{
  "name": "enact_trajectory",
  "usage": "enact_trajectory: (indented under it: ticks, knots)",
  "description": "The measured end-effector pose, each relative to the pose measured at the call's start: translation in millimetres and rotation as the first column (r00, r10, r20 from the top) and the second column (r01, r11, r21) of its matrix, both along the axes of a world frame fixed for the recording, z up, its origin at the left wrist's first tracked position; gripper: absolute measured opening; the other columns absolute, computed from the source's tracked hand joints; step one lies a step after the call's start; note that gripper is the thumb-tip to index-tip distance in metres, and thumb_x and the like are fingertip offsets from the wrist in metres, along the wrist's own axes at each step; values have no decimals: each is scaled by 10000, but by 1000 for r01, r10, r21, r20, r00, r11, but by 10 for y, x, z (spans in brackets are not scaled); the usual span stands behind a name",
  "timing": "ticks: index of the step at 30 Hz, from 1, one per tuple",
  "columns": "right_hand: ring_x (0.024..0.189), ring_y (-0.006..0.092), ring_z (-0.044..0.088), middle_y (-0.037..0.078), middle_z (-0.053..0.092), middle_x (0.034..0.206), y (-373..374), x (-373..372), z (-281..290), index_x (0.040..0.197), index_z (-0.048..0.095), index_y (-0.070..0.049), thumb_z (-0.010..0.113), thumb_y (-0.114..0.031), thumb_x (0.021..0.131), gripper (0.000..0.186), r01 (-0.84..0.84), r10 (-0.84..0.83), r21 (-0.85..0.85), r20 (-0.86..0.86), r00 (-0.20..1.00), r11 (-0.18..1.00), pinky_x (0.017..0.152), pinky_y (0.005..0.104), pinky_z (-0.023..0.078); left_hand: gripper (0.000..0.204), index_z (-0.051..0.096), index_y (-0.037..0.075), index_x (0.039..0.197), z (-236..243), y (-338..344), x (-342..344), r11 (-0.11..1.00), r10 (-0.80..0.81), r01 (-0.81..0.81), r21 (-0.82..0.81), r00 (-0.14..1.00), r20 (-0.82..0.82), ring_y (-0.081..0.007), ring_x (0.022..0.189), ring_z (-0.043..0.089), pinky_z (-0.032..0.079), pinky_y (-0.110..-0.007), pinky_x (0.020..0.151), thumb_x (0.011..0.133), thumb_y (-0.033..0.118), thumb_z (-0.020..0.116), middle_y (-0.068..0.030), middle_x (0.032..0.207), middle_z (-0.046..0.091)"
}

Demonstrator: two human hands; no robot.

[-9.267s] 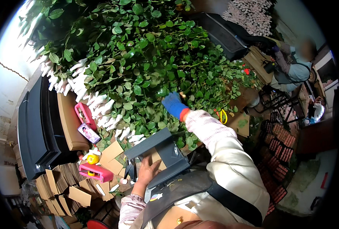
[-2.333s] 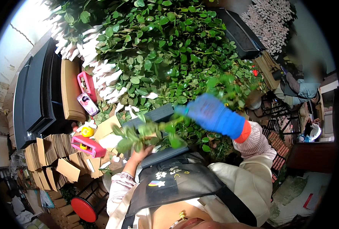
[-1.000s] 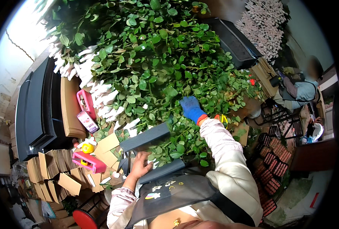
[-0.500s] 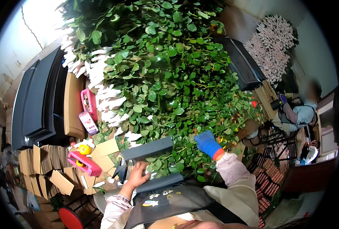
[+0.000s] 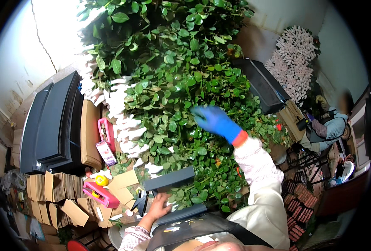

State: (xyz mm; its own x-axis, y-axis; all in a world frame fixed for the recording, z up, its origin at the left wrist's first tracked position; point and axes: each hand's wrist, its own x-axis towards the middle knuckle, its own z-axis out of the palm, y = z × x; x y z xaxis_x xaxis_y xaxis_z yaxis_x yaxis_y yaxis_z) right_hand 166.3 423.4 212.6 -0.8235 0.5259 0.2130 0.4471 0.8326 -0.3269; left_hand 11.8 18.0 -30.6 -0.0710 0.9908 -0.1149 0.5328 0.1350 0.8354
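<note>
My left hand (image 5: 158, 206), bare, rests by the left end of a dark grey board holder; its fingers are spread and partly hidden among the leaves. Leafy stems (image 5: 202, 190) lie between the holder's far wall (image 5: 168, 180) and its near wall (image 5: 181, 214). My right hand (image 5: 214, 121), in a blue glove with a red cuff, is stretched over a large heap of green leafy stems (image 5: 164, 90). Motion smears its fingertips, and nothing shows in it. White-wrapped ends (image 5: 127, 125) of the heaped stems point left.
Black-handled scissors (image 5: 140, 203), a pink tape dispenser (image 5: 101, 195), a yellow tape roll (image 5: 101, 180) and a phone (image 5: 106, 153) lie to the left. Beyond are cardboard pieces (image 5: 62, 186) and stacked dark boards (image 5: 56, 121). A person (image 5: 334, 121) sits at the far right.
My right hand has moved up and left, deeper over the heap of stems. The left hand stays by the grey holder. The whole view has shifted slightly.
</note>
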Motion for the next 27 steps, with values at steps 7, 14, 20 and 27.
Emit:
enact_trajectory:
  ticks: [7,14,20,27]
  knots:
    - [1284,308,532,80,599,1350,1177,-1613,293,1371,569,-176,581,-199,931,441,178,-285,543,119,951,821,1022,486,418,540,598,122,1338,79,17,21,1000,8,-7,-18,999,37,-357,1143,536,486,-412,968,828,228,741,-153,1241,547]
    - [1287,339,533,100,629,1299,1427,-1808,-31,1210,659,-184,646,-177,858,353,143,-228,444,143,963,885,1001,480,439,536,612,157,1334,66,2,21,1000,18,-18,-21,1000,-14,-342,1148,548,455,-413,1002,824,250,746,-133,1236,564]
    - [1038,301,636,117,639,1186,1121,-1060,628,1195,630,-151,643,-114,863,334,192,120,671,-389,913,716,892,422,515,529,620,123,1308,26,31,4,1000,-6,6,10,1000,-6,-350,1142,549,455,-415,1000,810,245,752,-135,1199,572]
    - [954,286,609,75,615,1142,-359,-527,352,1176,637,-150,669,-242,894,298,140,132,546,-429,893,826,807,421,487,536,602,92,1306,-63,-37,-5,1000,13,-12,29,999,-33,-359,1154,542,465,-420,983,812,239,749,-146,1205,553]
